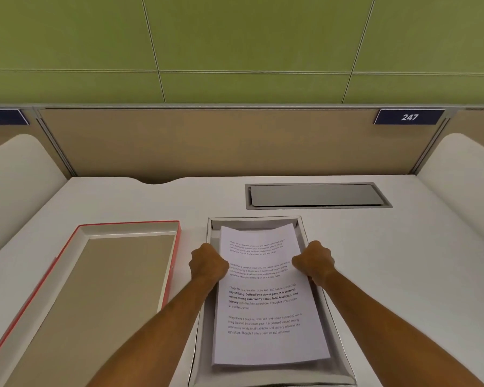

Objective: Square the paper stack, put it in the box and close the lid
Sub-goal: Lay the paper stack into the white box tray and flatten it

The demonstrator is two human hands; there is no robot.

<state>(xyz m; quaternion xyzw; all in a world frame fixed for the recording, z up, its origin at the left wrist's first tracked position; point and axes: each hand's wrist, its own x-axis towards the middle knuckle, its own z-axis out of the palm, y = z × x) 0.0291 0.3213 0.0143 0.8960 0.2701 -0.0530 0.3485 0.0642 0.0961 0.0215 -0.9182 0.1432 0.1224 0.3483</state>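
The open box (316,280) sits on the white bench (403,261), a shallow grey-white tray with its long side running away from the viewer; inside it lies the paper stack (266,308), printed side up, turned slightly askew to the box walls, its far edge lifted a little above the floor of the box; a bare strip of box floor shows along the near end. The left hand (208,265) is curled closed on the stack's left edge, over the left wall of the box; the right hand (313,262) is likewise closed on the stack's right edge; the two hands are apart, one on each side. The lid (95,289) lies just left of the box, upside down, its tan inside facing up and its red rim showing; it holds nothing. Farther back, a grey cable hatch (316,195) is set flush in the bench.
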